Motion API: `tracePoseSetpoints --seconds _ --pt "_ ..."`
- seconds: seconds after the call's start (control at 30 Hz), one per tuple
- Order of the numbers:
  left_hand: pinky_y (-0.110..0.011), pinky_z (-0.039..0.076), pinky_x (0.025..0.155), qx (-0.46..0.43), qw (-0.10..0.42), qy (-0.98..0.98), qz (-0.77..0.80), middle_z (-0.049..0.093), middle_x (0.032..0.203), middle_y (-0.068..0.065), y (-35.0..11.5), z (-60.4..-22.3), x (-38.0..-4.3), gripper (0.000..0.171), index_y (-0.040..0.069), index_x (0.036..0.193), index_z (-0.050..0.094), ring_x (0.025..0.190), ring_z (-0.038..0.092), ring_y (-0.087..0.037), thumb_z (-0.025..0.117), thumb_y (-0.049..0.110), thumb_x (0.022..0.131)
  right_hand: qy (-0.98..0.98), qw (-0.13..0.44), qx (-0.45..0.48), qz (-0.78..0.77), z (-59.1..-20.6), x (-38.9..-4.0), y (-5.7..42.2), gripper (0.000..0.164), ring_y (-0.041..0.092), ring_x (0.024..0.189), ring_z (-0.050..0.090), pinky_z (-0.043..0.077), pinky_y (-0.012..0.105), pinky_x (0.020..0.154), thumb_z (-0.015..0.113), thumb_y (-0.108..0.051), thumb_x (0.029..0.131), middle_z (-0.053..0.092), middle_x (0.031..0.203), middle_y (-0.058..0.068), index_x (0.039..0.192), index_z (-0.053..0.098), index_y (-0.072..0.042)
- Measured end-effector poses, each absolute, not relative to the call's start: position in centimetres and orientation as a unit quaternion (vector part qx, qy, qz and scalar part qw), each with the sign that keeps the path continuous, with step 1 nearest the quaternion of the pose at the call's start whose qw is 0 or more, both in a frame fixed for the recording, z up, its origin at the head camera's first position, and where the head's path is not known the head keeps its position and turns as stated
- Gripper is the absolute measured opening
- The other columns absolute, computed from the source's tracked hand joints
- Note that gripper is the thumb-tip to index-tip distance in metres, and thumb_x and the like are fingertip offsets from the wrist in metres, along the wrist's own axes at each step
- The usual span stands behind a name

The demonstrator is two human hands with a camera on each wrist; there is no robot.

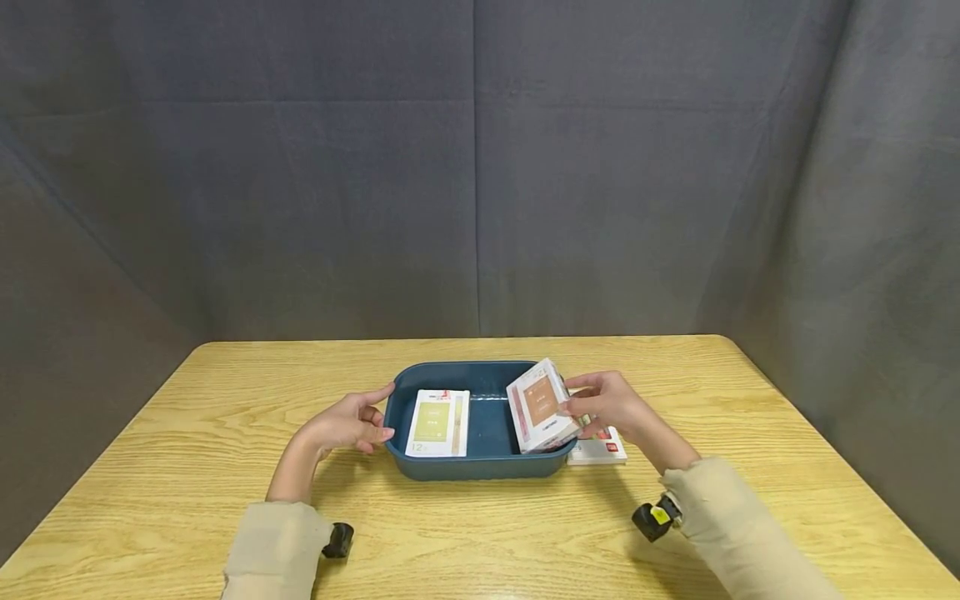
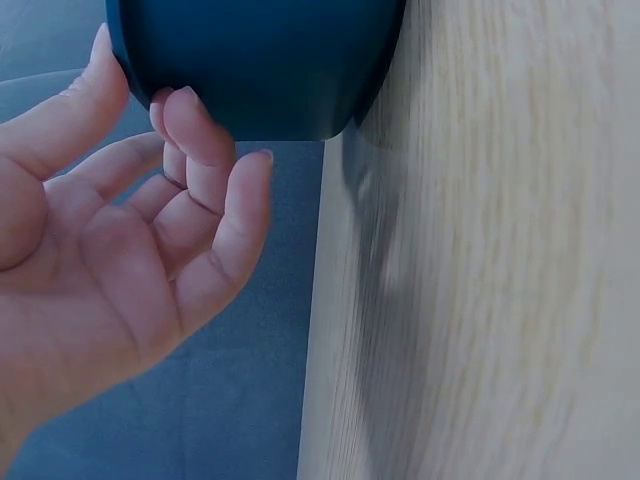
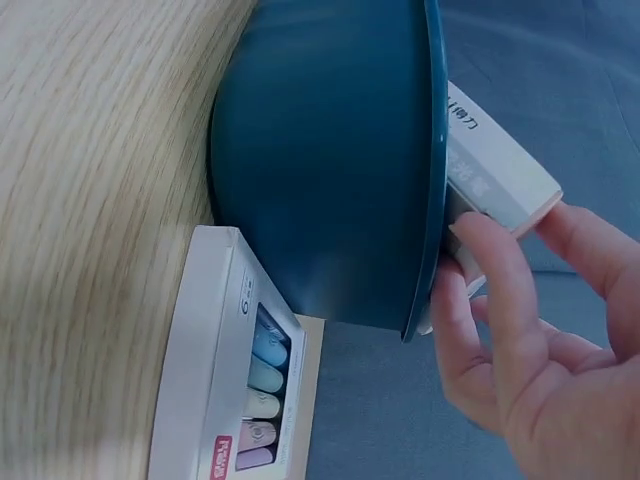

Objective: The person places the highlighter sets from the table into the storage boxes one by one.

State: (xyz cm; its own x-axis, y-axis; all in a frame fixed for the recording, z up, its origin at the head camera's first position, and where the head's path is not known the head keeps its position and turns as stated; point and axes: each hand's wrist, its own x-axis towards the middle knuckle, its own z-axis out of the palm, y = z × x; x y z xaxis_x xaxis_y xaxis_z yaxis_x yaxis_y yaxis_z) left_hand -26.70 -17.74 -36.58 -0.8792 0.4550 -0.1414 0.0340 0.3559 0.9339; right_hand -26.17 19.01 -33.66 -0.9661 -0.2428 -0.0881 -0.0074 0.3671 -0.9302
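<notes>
A dark blue plastic bin point(image 1: 486, 468) sits on the table. At its left end my left hand point(image 1: 351, 423) holds the rim, thumb at the edge and curled fingers against the outer wall, as the left wrist view shows. Lying flat in the bin's left part is a white box with a yellow-green panel point(image 1: 431, 423). My right hand point(image 1: 611, 407) grips a white box with an orange panel point(image 1: 540, 404) between thumb and fingers. That box stands tilted in the bin's right end, leaning over the rim; its lower edge is partly hidden.
Just right of the bin, a white box of pastel markers point(image 3: 265, 390) rests on the table, partly under my right hand in the head view. The wooden table point(image 1: 480, 533) ends at a grey curtain point(image 1: 337, 208) behind and at the sides.
</notes>
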Motion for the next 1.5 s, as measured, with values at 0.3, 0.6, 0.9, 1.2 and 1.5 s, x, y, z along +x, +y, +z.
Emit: tracePoseSetpoints --seconds 0.3,0.6,0.9,1.2,1.5 --pt "-0.029 0.045 0.056 0.155 0.194 0.799 0.547 0.042 0.07 -0.006 -17.7 -36.4 -26.8 0.076 -0.004 0.141 0.013 0.059 0.043 -0.015 0.06 -0.003 0.082 0.855 0.075 -0.07 -0.509 -33.5 -26.2 18.1 0.042 0.017 0.064 0.058 0.05 0.031 0.048 0.064 0.0 0.077 0.058 0.097 0.024 0.114 0.051 0.015" --pt "-0.028 0.044 0.056 0.167 0.196 0.798 0.546 0.041 0.07 -0.005 -17.7 -36.4 -26.8 0.076 -0.005 0.14 0.011 0.059 0.043 -0.014 0.06 -0.001 0.082 0.89 0.04 -0.081 -0.447 -33.5 -25.9 17.4 0.036 0.016 0.055 0.057 0.048 0.03 0.044 0.064 -0.002 0.076 0.061 0.093 0.022 0.109 0.056 0.013" --pt "-0.028 0.045 0.056 0.167 0.196 0.796 0.547 0.041 0.071 -0.005 -17.8 -36.6 -26.9 0.076 -0.005 0.14 0.012 0.06 0.044 -0.014 0.06 -0.002 0.082 0.912 -0.008 -0.125 -0.39 -33.5 -25.6 16.5 0.025 0.014 0.046 0.053 0.047 0.027 0.043 0.061 0.003 0.076 0.062 0.085 0.018 0.1 0.062 0.012" --pt "-0.025 0.043 0.054 0.179 0.198 0.79 0.553 0.042 0.07 -0.005 -17.9 -36.6 -26.9 0.076 -0.006 0.14 0.01 0.058 0.042 -0.012 0.059 -0.002 0.082 0.93 -0.048 -0.174 -0.321 -33.7 -25.2 15.6 0.018 0.008 0.041 0.047 0.043 0.023 0.043 0.057 0.007 0.075 0.06 0.071 0.01 0.09 0.066 0.008" --pt "-0.026 0.043 0.054 0.17 0.196 0.794 0.55 0.042 0.07 -0.005 -18.0 -36.6 -26.9 0.076 -0.006 0.14 0.011 0.059 0.042 -0.013 0.06 -0.002 0.082 0.934 -0.061 -0.196 -0.291 -33.9 -25.4 15.2 0.01 0.005 0.042 0.039 0.034 0.02 0.043 0.06 0.007 0.071 0.054 0.054 0.0 0.067 0.063 -0.002"
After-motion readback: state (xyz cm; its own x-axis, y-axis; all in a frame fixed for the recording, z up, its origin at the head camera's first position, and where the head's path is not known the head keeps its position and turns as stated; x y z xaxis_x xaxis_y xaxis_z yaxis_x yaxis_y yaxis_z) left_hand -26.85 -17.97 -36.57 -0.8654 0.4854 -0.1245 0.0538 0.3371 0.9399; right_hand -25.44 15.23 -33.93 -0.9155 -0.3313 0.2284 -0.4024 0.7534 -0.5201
